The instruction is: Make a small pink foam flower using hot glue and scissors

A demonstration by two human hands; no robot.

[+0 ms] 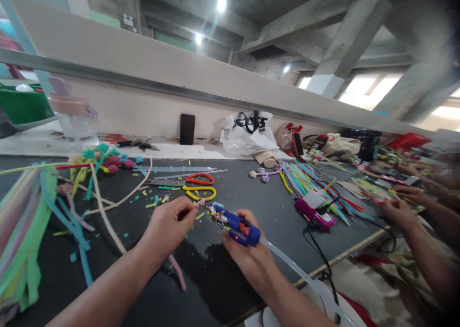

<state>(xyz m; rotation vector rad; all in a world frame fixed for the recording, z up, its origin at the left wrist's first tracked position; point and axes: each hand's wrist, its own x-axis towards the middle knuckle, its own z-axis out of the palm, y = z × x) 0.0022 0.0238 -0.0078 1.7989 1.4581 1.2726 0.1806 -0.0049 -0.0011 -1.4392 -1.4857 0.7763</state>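
Note:
In my right hand (247, 245) is a blue hot glue gun (233, 226), its nozzle crusted with bits and a long clear glue stick (305, 274) running out of its back. My left hand (170, 224) is closed on a pink chenille stem (178, 273); one end shows at the fingertips by the nozzle, and the other hangs below the hand. Just beyond the hands lie scissors (199, 192) with one red and one yellow handle loop. Beside them are several clear glue sticks (172, 169) and scattered chenille scraps.
Bundled pastel chenille stems (21, 240) and bright chenille pieces (100, 159) cover the left side. Along the back stand a bottle (74, 113), a phone (187, 129) and a white bag (247, 133). At right are more stems, a magenta glue gun (316, 216), a cable and other people's hands (402, 209).

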